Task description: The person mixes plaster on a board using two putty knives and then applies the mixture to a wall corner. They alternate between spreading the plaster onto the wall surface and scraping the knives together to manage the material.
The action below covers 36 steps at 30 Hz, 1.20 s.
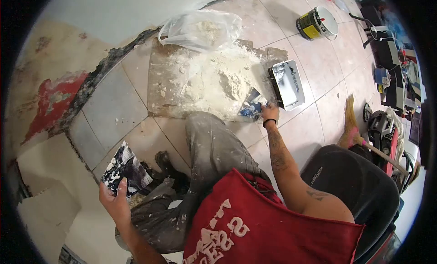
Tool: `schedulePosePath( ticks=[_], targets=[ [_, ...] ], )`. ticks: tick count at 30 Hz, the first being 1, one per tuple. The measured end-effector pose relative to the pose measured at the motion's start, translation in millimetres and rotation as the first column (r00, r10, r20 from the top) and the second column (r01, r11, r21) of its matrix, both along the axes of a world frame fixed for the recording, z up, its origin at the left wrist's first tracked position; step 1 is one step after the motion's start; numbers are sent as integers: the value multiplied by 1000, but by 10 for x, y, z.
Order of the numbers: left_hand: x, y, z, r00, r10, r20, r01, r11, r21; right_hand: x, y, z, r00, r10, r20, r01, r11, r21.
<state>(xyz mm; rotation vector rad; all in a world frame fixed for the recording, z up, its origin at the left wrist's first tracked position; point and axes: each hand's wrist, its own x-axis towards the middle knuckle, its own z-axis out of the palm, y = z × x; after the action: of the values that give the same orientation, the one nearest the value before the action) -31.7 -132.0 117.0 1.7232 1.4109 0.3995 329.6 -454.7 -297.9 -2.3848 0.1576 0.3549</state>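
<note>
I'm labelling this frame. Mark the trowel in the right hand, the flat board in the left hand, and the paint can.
Trowel [251,107], head view: on its smeared blade beside the powder heap.
Flat board [126,169], head view: on its stained face.
Paint can [314,25], head view: on its yellow-labelled side wall.

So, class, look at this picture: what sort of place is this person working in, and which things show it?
Probably a room under repair or renovation. A heap of white powder lies on a board on the tiled floor, a paint tin stands nearby, and the wall is stripped and patchy.
</note>
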Motion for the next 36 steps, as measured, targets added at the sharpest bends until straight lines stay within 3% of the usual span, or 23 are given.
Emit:
schedulePosePath(
  ticks=[4, 7, 11, 12, 16, 20, 25, 28, 31, 34, 36],
  targets=[
    [-1, 4, 9, 1000, -6, -10, 6, 1000, 2, -81, 323, -109, 977, 13, 213, -14, 1000, 4],
    [-12, -11, -2, 1000, 22, -1, -22, 1000, 8, -76, 743, 207, 997, -14, 78, 13, 1000, 14],
    [19, -6, 14, 998, 37, 41, -37, 999, -18, 35, 1169, 447, 988, 47, 148, -55, 997, 47],
    [35, 0, 33, 999, 34, 41, -34, 999, -14, 49, 1250, 552, 968, 76, 239, -103, 989, 106],
    [-18, 17, 5, 997, 44, 71, -43, 999, -20, 61, 1502, 933, 875, 383, 297, -399, 917, -4],
    [2, 13, 16, 997, 53, 59, -52, 998, -24, -73, 1635, 984, 675, 620, 400, -623, 769, -142],
    [-17, 18, 9, 997, 36, 62, -34, 999, -32, -213, 1673, 925, 440, 861, 254, -766, 508, -394],
    [-8, 14, 15, 998, 27, 62, -25, 999, -30, -181, 1639, 934, 168, 950, 262, -811, 285, -511],
    [23, -2, 30, 997, 4, 74, -2, 1000, -27, -96, 1597, 961, 35, 999, -30, -826, 12, -563],
    [-2, 14, 36, 996, 4, 89, -1, 999, -40, 56, 1588, 1012, -35, 999, -36, -842, -49, -537],
    [-47, 17, 21, 994, 2, 107, 4, 999, -51, 226, 1622, 1210, 75, 997, -17, -901, 60, -429]
  ],
)
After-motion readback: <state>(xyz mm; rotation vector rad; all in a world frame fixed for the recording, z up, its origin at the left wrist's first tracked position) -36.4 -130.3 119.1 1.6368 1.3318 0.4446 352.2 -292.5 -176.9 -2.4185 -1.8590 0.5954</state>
